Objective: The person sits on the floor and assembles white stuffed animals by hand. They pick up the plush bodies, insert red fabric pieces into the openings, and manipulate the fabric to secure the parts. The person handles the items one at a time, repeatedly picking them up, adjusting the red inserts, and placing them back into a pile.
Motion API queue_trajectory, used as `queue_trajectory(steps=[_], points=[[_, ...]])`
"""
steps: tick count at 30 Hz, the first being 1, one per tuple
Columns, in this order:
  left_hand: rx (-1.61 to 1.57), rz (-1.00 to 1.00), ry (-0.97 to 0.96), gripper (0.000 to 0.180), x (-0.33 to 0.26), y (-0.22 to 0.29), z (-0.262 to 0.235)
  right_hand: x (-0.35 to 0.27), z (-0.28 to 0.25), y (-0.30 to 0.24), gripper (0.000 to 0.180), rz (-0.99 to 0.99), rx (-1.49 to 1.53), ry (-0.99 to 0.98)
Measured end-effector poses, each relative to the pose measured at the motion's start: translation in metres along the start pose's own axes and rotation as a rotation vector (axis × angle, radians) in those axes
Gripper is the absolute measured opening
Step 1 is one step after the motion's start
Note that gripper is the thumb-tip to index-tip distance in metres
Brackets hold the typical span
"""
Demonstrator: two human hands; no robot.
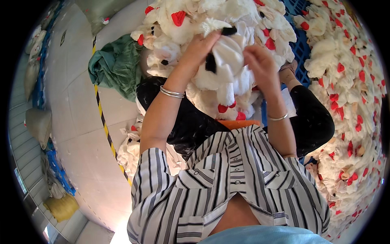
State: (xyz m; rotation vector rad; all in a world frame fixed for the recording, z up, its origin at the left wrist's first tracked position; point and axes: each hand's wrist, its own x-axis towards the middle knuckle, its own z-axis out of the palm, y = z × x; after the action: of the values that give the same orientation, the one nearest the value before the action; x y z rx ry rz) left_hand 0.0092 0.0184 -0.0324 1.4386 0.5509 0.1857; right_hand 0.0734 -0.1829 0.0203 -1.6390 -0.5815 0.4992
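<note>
My left hand (204,46) is closed on the upper edge of an unstuffed white plush toy skin (229,59). Two black furry patches show on the skin, and its pale fabric backing faces up in folds. My right hand (261,65) is at the right side of the skin, its fingers bent and smeared by motion, so whether it grips the fabric is unclear. Beneath and beyond both hands lies a heap of similar white plush skins (178,34) with red and black parts.
A much larger pile of white and red plush skins (341,77) fills the right side, beside a blue plastic crate (301,67). A crumpled green cloth (115,65) lies on the left. Yellow-black tape (99,107) crosses the floor. Something orange (239,123) sits before my lap.
</note>
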Motion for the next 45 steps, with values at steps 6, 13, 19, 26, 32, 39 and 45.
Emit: queue_trajectory(steps=[6,13,19,26,32,39,45], points=[[-0.075,0.01,0.01,0.07,-0.006,0.012,0.004,-0.01,0.022,0.011,0.024,0.008,0.091,-0.011],[-0.042,0.055,0.111,0.06,-0.012,0.016,0.014,-0.011,0.032,0.005,0.035,-0.266,-0.461,0.139],[0.03,0.112,0.068,0.052,-0.011,0.013,0.014,-0.009,0.03,0.026,0.046,0.082,-0.242,-0.03],[-0.051,0.242,0.109,0.049,-0.012,0.013,0.023,-0.009,0.042,0.007,0.048,-0.255,-0.484,0.262],[-0.09,0.252,0.122,0.048,-0.012,0.01,0.024,-0.01,0.036,0.011,0.049,-0.122,-0.498,0.103],[-0.079,0.176,0.083,0.043,-0.02,0.02,0.024,-0.003,0.03,0.023,0.038,0.066,-0.233,0.022],[-0.094,0.215,0.142,0.045,-0.014,0.011,0.028,-0.01,0.042,-0.011,0.038,0.022,-0.247,0.071]])
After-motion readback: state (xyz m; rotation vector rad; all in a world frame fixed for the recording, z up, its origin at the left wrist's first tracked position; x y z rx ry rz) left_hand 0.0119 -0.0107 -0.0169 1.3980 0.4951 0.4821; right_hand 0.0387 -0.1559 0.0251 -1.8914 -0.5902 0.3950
